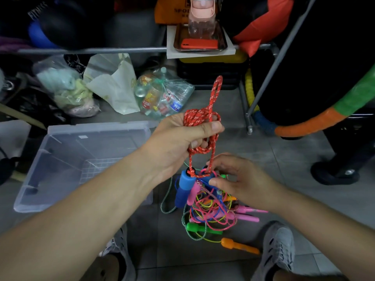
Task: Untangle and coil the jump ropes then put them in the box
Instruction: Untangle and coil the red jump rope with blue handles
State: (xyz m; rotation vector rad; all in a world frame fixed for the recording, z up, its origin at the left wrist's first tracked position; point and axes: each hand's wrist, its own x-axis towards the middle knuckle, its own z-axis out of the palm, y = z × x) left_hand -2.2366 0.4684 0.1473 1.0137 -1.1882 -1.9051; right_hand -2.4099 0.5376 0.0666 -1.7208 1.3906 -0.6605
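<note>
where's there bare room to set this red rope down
Inside the clear box, whose bottom is bare. Also the grey tiles between the rope tangle and the black shoe. Crowded: the tangle itself and the bags behind the box.

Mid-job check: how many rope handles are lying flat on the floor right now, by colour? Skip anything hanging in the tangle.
Pink handles: 2
Green handle: 1
Orange handle: 1
Total: 4
Handles inside the tangle are too hidden to count.

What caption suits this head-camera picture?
Left hand grips a coiled red rope above tangled jump ropes, beside a clear box.
</note>
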